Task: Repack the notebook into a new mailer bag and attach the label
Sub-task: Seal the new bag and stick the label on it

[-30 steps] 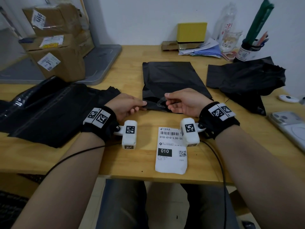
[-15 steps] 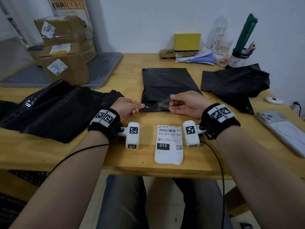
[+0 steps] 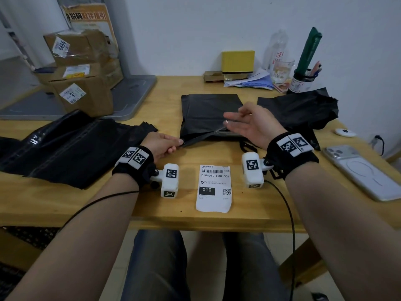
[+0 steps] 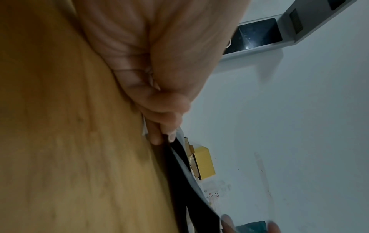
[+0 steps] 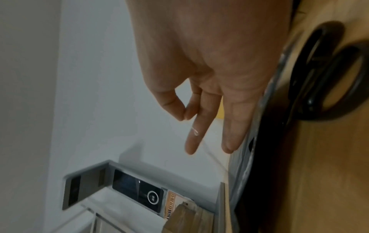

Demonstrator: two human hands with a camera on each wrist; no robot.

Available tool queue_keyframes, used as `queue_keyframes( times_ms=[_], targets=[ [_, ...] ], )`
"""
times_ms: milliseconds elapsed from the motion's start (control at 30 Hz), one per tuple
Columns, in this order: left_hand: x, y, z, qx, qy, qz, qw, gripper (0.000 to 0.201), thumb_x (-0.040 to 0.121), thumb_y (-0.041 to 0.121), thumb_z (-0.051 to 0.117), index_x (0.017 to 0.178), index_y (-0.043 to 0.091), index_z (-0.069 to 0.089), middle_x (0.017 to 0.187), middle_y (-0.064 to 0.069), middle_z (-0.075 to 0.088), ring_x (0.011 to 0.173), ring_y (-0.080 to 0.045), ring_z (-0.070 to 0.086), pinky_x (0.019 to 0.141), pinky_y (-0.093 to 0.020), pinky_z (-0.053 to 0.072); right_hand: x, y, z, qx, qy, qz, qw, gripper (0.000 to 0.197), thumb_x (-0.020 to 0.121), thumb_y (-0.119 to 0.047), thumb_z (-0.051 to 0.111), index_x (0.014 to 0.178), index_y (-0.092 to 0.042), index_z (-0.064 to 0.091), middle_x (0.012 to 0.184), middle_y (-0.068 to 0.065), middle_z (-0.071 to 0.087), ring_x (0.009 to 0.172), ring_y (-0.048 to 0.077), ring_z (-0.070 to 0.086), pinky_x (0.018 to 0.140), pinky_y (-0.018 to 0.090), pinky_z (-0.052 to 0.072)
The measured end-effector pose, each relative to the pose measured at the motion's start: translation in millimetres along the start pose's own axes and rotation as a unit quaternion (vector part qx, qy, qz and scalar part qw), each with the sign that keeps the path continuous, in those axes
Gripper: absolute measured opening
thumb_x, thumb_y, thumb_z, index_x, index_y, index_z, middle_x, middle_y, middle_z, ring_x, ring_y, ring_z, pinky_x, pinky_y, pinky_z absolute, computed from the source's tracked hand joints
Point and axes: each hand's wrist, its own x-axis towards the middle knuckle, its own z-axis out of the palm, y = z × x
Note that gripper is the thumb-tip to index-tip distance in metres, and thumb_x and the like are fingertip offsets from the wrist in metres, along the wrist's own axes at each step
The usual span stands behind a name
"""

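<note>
Since the release strip looks to be half peeled off the flap, the sticky band is probably exposed, and that's where it could get messed up: if the flap is dropped crooked or let fold onto itself, the adhesive would likely grab the wrong spot and the mailer bag [image 3: 211, 114] would be sealed wrinkled, or partly open, with no clean redo. The near-left corner of the flap is pinched between thumb and curled fingers of the left hand [image 3: 159, 144], seen close up in the left wrist view. The right hand [image 3: 249, 124] is held above the bag's near-right part, mostly spread, but thumb and forefinger are pressed together on a thin clear film [image 5: 194, 131] that can barely be made out; if that strip clings to the fingers, it could be dragged back onto the glue. The notebook isn't visible at all, presumably already inside the bag, so that can't be confirmed. The bag is laid flat mid-table, directly under and ahead of both hands. The label [image 3: 213, 189] is lying near the table edge between the two wrists, untouched, well short of the bag. Scissors [image 5: 327, 71] are lying just beside the right wrist and could be bumped.
</note>
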Motion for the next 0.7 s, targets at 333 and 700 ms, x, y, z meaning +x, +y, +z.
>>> queue_keyframes(
  times_ms=[333, 700],
  targets=[
    [-7.3, 3.8, 2.8, -0.008, 0.046, -0.006, 0.999, 0.01, 0.086, 0.011, 0.075, 0.094, 0.009, 0.069, 0.067, 0.0, 0.06, 0.053, -0.006, 0.049, 0.06, -0.016, 0.047, 2.3, -19.0, -1.7, -0.258, 0.053, 0.01, 0.965, 0.01, 0.099, -0.018, 0.055, 0.09, -0.013, 0.054, 0.06, 0.004, 0.048, 0.038, 0.014, 0.034, 0.057, 0.036, 0.058],
    [-9.6, 6.1, 4.8, 0.01, 0.051, -0.011, 0.999, 0.011, 0.087, 0.01, 0.074, 0.096, 0.01, 0.068, 0.069, 0.0, 0.06, 0.049, -0.004, 0.05, 0.05, -0.012, 0.046, -1.3, -20.1, -20.4, -0.556, 0.075, 0.077, 0.824, 0.031, 0.094, -0.037, 0.068, 0.09, -0.009, 0.056, 0.079, 0.012, 0.072, 0.031, 0.01, 0.044, 0.036, 0.017, 0.032]
  ],
)
